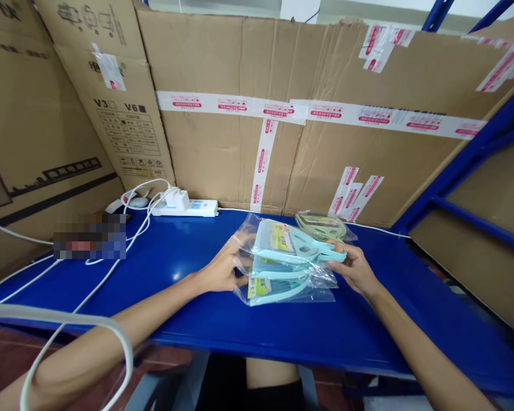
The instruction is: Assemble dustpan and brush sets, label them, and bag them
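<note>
Several light-blue dustpan-and-brush sets, each in a clear plastic bag with a yellow-green label, form a stack over the blue table. My left hand grips the stack at its left edge, with some fingertips hidden behind the bags. On the other side my right hand closes on the handle end of the top set, thumb and fingers around it. Just behind the stack lies a green set of similar shape, also bagged and partly covered by the blue ones.
A white power strip with plugs sits at the back left. White cables run across the left side, one over my left forearm. Cardboard panels wall the table; a blue metal frame stands at right. A blurred patch hides something at left.
</note>
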A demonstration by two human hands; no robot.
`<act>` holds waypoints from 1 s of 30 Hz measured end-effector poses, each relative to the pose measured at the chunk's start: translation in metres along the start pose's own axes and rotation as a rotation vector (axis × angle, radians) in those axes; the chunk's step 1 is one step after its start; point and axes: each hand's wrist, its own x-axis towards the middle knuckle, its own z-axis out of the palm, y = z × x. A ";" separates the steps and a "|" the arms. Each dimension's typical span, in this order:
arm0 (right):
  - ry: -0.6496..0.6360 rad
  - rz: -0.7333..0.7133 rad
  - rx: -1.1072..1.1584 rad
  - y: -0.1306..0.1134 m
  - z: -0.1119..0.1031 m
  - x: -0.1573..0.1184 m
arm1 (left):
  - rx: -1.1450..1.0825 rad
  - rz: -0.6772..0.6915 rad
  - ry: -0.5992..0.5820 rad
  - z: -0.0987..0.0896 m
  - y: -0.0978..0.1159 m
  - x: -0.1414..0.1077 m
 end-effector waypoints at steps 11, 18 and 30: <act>-0.019 0.029 0.036 0.000 0.002 0.001 | 0.016 0.038 -0.023 0.000 0.005 -0.001; -0.029 0.035 0.031 0.000 0.002 0.001 | 0.012 0.057 -0.042 0.001 0.005 0.000; -0.061 0.088 -0.006 0.001 -0.015 0.004 | 0.204 0.147 0.104 -0.007 0.022 0.009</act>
